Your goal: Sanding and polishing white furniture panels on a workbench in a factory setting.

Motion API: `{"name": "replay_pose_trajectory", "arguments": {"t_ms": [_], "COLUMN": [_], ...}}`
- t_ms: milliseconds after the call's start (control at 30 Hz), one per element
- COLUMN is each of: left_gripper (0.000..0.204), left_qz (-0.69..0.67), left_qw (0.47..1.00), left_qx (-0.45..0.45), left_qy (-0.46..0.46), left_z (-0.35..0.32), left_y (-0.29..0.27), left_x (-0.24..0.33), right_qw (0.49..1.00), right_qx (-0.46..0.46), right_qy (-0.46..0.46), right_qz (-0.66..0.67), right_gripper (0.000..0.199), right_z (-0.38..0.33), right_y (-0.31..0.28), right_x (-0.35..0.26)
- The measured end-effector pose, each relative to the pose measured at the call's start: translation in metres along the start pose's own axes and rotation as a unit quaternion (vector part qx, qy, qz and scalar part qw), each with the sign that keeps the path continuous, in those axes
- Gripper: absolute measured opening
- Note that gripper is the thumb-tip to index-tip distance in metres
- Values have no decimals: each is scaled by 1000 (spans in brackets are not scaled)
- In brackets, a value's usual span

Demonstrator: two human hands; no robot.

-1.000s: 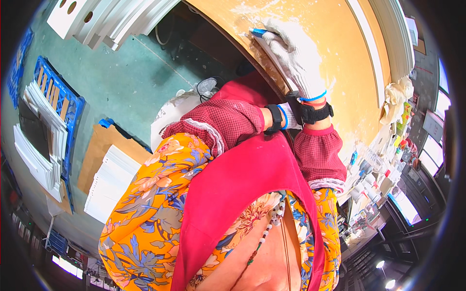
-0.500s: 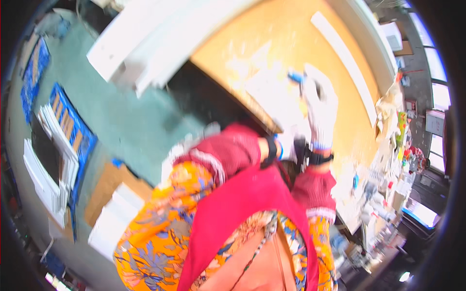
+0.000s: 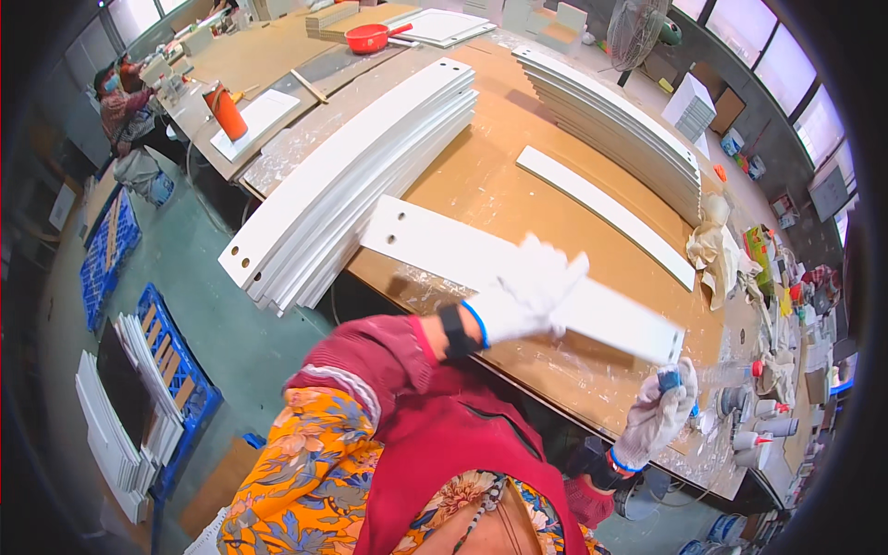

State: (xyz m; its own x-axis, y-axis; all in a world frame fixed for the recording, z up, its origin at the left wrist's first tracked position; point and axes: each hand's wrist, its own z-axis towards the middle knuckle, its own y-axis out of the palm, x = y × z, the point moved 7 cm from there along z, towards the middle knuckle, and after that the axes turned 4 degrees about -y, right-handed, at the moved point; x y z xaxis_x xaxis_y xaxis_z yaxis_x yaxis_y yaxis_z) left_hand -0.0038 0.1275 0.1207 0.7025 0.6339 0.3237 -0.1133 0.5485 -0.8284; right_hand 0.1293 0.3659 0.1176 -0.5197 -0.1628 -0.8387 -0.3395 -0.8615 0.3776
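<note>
My gloves: rough knit cloth. White board: smooth. Apron: matt cloth. Brown tabletop: mostly matt.

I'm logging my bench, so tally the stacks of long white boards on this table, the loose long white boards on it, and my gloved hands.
Stacks of long white boards: 2
Loose long white boards: 2
Gloved hands: 2
Total: 6

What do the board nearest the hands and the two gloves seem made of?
Board: perhaps painted wood or fibreboard; smooth, even white, round holes. Left glove and right glove: probably knitted cotton, matte, with soft folds and blue-edged cuffs.
</note>
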Motion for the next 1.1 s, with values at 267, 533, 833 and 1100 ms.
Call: {"name": "replay_pose_trajectory", "arguments": {"t_ms": [267,533,833,1100], "left_gripper": [58,67,78,82], "left_qz": [231,267,219,245], "left_qw": [935,873,850,916], "left_qx": [142,40,-30,35], "left_qy": [-228,-406,-479,-315], "left_z": [23,-62,-75,9], "left_y": [-181,-207,-177,-122], "left_x": [-122,-283,-337,-191], "right_qw": [991,980,981,974], "right_qx": [16,43,69,97], "right_qy": [101,163,169,196], "right_qz": [86,105,62,60], "right_gripper": [51,39,33,35], "right_z": [-22,-39,-53,-55], "right_y": [-28,-45,-67,-75], "right_x": [47,63,60,77]}}
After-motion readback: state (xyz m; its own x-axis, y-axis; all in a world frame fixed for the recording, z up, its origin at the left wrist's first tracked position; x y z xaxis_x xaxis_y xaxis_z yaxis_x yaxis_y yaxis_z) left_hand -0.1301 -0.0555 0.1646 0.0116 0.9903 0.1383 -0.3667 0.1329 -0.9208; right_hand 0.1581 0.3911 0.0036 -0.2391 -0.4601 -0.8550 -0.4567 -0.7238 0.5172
